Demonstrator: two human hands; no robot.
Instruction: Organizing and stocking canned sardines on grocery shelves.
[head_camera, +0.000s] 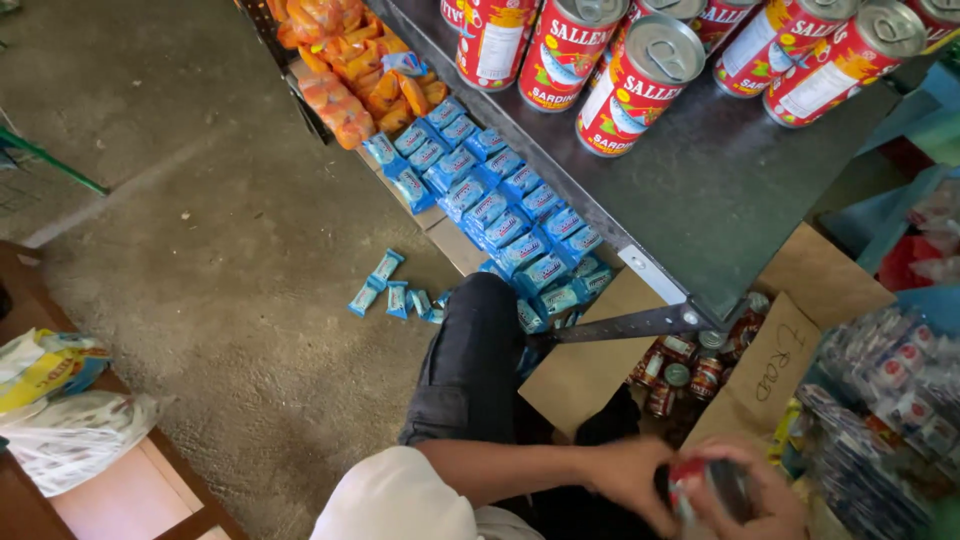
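**Red Can Gripped in Both Hands Beside the Open Carton**

Low at the frame's bottom edge: left hand (625, 480) and right hand (755, 495) both closed around one red can (705, 485), blurred, label unreadable. Held just beside the cardboard carton (770, 370), flaps spread wide, more cans (690, 365) packed upright inside for easy lifting. Above, on the dark shelf (700, 190), a row of red cans (640, 85) standing near the back edge, front edge bare. Blue snack packets (500, 200) lined along the lower shelf's front edge; several loose packets (390, 290) spilled onto the concrete floor (200, 250). Orange packets (350, 70) further along.
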